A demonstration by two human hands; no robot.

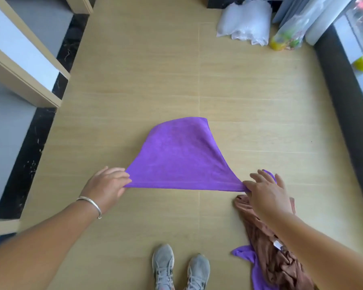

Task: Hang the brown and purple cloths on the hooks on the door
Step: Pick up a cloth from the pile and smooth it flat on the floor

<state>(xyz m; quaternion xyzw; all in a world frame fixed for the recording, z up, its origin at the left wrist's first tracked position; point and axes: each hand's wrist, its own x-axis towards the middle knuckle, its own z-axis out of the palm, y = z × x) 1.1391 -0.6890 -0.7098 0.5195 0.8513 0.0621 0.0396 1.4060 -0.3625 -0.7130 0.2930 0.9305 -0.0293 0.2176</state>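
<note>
A purple cloth [180,155] is stretched out in the air in front of me, above the floor. My left hand [107,185] pinches its left corner. My right hand [266,193] pinches its right corner, fingers partly spread. A brown cloth [268,254] hangs over my right forearm, with another piece of purple cloth [254,266] draped beneath it. No door hooks are in view.
Tan wood-look floor [176,70] stretches ahead. White door frames with black thresholds [23,80] line the left. Clear plastic bags [245,24] and rolls sit at the back right by a dark window sill [344,101]. My grey shoes [180,266] are below.
</note>
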